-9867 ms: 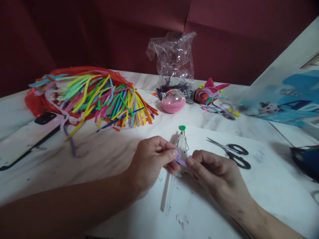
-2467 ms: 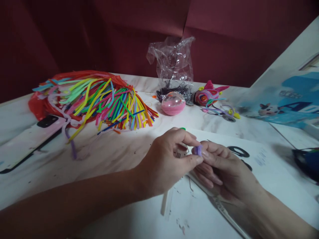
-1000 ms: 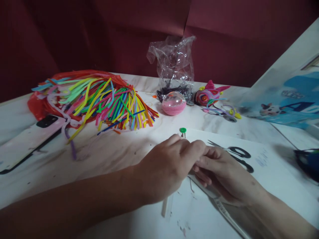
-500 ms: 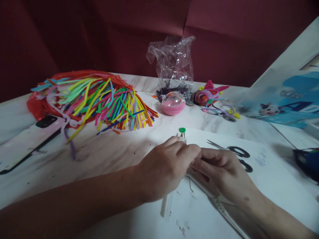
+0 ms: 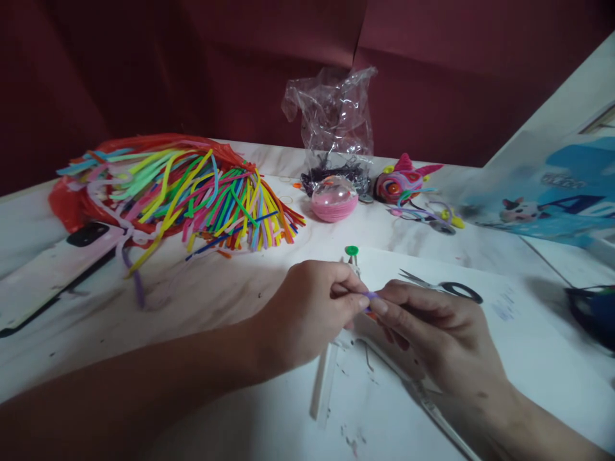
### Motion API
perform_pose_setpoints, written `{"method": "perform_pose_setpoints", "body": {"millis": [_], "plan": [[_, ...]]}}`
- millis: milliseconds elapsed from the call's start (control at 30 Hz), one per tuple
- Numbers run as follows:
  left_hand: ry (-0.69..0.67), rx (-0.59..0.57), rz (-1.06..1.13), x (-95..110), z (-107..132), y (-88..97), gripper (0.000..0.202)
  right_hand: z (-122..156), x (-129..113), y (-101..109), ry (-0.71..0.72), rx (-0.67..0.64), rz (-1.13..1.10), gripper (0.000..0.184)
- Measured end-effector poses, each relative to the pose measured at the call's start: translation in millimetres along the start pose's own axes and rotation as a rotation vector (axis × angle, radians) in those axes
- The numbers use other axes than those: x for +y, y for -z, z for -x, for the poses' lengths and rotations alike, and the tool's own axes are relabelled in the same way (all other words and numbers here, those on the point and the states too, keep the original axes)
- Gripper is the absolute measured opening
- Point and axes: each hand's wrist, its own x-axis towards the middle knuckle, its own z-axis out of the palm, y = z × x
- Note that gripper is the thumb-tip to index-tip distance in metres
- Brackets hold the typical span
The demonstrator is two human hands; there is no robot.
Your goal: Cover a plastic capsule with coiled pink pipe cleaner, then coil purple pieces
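My left hand [image 5: 312,310] and my right hand [image 5: 427,333] meet at the middle of the table, both pinched on a small purple pipe cleaner piece [image 5: 371,296]. Only a sliver of purple shows between the fingertips. Under the hands lies a white glue gun [image 5: 331,365] with a green-tipped part [image 5: 352,251] just beyond my left fingers. Black-handled scissors [image 5: 446,289] lie on the white paper sheet [image 5: 504,358] right behind my right hand.
A big bundle of coloured pipe cleaners [image 5: 192,192] on a red bag lies at the back left, a phone [image 5: 52,262] beside it. Behind are a clear plastic bag [image 5: 334,121], a pink ball capsule [image 5: 335,197] and a pink pipe-cleaner figure [image 5: 403,182]. A blue printed box [image 5: 552,192] stands right.
The loose purple loop of ten seconds ago has been rolled into a tight piece. My hands closed over it a second ago and have now drawn slightly apart, showing its purple edge again.
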Motion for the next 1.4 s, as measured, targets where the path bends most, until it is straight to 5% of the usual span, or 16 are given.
{"method": "perform_pose_setpoints", "body": {"millis": [367,500,733,933,1167,1400], "plan": [[-0.053,0.132,-0.011,-0.2,5.3,-9.2,0.009,4.5,0.0,-4.4,0.091,0.041,0.001,0.018],[-0.003,0.103,0.191,2.5,5.2,-11.5,0.005,4.8,0.6,-5.2,0.045,0.108,-0.094,0.012],[-0.069,0.102,0.178,4.1,7.1,-10.2,0.010,7.4,-1.5,-7.6,-0.002,0.086,-0.197,0.013],[-0.038,0.103,0.183,1.6,1.5,-8.1,0.008,2.7,-0.8,-3.5,0.025,0.014,-0.058,0.024],[0.019,0.039,0.216,0.8,0.5,-4.1,0.011,-3.5,3.7,2.4,-0.008,0.061,-0.103,0.016],[0.035,-0.014,0.177,0.9,0.7,-4.6,0.013,-0.8,0.9,4.1,0.121,0.102,0.091,0.016]]}}
